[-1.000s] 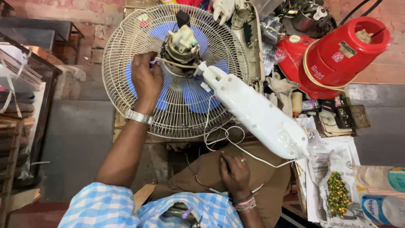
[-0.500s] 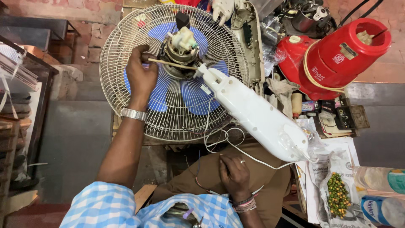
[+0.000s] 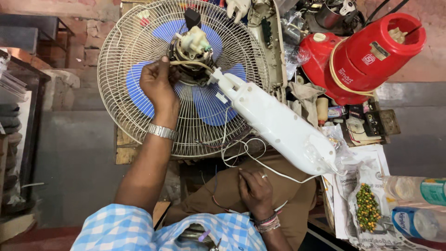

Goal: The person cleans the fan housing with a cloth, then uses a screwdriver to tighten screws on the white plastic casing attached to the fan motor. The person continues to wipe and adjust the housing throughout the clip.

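Observation:
A pedestal fan lies on its front with its wire guard (image 3: 125, 116), blue blades (image 3: 209, 104) and bare motor (image 3: 193, 49) facing up. Its white stand neck (image 3: 278, 125) slants down to the right. My left hand (image 3: 160, 86), a metal watch on its wrist, reaches over the guard to the motor's left side. Its fingers pinch a cream cable (image 3: 195, 63) that runs across to the neck. My right hand (image 3: 254, 188) rests on my brown trouser leg, its fingers curled over thin white and red wires (image 3: 241, 153) that trail from the fan.
A red plastic appliance (image 3: 371, 51) with a cord wrapped round it lies at the upper right among tools and rags. Newspaper with green and orange berries (image 3: 367, 207) and plastic bottles (image 3: 418, 204) lie at the right. A dark shelf (image 3: 23, 139) stands at the left.
My left hand has slid up from the guard to the motor and closed on the cream cable. My right hand has stayed on my lap.

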Action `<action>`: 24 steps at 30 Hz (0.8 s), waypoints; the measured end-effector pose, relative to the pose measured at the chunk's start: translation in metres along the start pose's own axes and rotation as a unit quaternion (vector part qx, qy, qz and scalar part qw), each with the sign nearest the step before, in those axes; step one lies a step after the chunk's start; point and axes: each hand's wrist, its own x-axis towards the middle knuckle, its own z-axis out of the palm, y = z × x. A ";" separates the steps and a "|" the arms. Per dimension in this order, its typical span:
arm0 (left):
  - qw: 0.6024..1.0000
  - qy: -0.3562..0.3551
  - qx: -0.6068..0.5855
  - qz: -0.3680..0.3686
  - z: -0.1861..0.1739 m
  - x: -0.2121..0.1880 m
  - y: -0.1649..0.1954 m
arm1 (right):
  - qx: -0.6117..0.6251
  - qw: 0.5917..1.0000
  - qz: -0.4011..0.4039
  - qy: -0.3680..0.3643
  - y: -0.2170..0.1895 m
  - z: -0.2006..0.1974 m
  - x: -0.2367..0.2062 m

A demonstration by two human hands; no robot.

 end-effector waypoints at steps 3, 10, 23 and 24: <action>0.994 -0.043 0.082 0.054 0.000 -0.010 0.002 | -0.004 1.000 -0.007 -0.002 0.000 0.000 0.000; 0.974 -0.084 0.200 0.060 0.016 -0.026 0.008 | -0.008 1.000 -0.014 -0.002 -0.001 -0.002 0.000; 0.901 -0.140 0.361 0.197 0.010 -0.044 0.006 | -0.037 0.998 0.035 -0.040 0.005 0.003 -0.007; 0.906 -0.141 0.351 0.189 0.009 -0.044 0.005 | -0.014 0.999 0.048 -0.007 0.006 -0.001 -0.004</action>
